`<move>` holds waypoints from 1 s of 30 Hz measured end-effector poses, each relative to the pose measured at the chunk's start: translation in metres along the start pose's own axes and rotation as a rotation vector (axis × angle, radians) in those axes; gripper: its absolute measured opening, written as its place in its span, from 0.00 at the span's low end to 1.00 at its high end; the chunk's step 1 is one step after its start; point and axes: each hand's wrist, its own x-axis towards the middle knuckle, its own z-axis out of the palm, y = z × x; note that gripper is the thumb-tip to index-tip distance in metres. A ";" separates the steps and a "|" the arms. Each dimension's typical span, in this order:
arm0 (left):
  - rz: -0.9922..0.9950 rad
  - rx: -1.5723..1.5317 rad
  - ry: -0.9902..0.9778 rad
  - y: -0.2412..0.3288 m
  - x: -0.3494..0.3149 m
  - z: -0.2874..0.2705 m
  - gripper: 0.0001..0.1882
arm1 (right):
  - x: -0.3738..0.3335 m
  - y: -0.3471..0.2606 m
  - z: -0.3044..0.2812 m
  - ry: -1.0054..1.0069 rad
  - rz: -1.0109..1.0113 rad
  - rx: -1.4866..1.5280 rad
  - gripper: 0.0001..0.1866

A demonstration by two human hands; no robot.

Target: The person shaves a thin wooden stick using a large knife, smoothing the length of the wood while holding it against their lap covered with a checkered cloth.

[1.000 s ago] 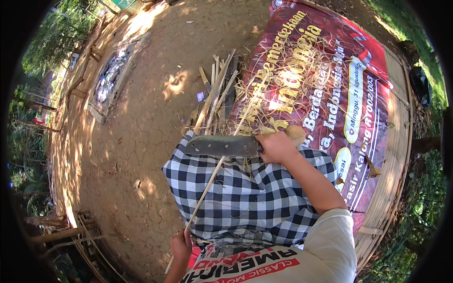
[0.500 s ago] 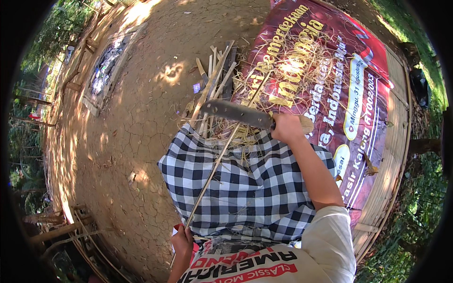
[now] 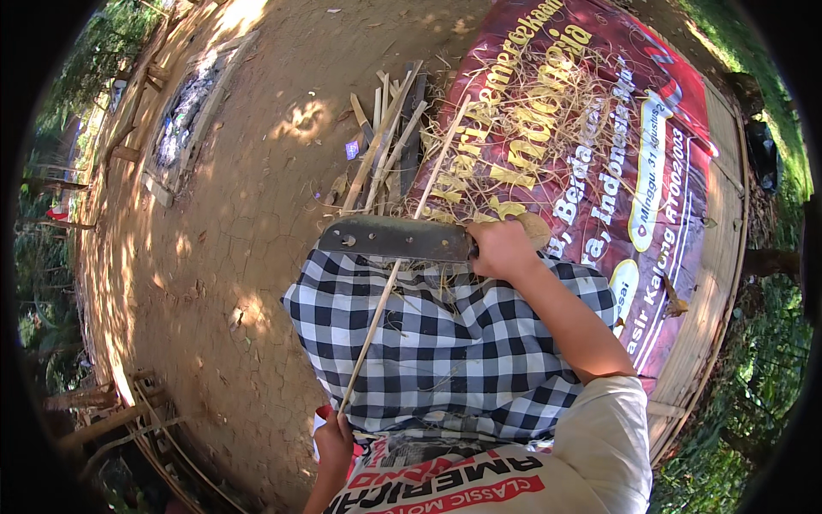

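My left hand (image 3: 334,439), low in the view, is closed around the near end of a long thin bamboo strip (image 3: 372,334). From there the strip slants up and away over the black-and-white checked cloth (image 3: 479,355) on my lap. My right hand (image 3: 499,249) grips the handle of a machete (image 3: 377,237), a broad dark blade with several holes. The blade lies crosswise over the strip, near the cloth's far edge, and hides a short piece of it. Something red and white shows beside my left hand; its kind is unclear.
Beyond the cloth lies a pile of split bamboo pieces (image 3: 390,137). Curly shavings (image 3: 556,120) cover part of a dark red printed banner (image 3: 599,223) on a bamboo platform (image 3: 711,248). Cracked bare earth (image 3: 205,300) spreads to the left, with a framed ash pit (image 3: 184,120).
The machete has come nearer to me and slightly left, and its blade is now more level. The strip's far end has shifted left. My left hand has barely moved.
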 end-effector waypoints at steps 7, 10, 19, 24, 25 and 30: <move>0.022 0.019 0.035 0.003 0.000 -0.002 0.14 | 0.012 0.026 0.001 0.104 -0.010 -0.084 0.13; 0.026 0.017 0.045 0.000 0.000 0.001 0.14 | 0.014 0.034 0.003 0.111 0.010 -0.105 0.12; 0.036 0.074 0.055 -0.008 0.001 0.006 0.14 | 0.012 0.048 -0.018 0.157 0.191 -0.102 0.10; 0.038 0.049 0.090 -0.007 0.002 0.009 0.10 | -0.001 0.008 -0.005 0.088 0.133 -0.026 0.13; 0.026 0.044 0.081 -0.010 0.002 0.011 0.10 | -0.003 0.002 -0.003 0.056 0.076 -0.042 0.13; 0.025 -0.005 0.109 -0.015 0.002 0.011 0.10 | 0.007 0.013 -0.006 0.052 -0.073 -0.095 0.11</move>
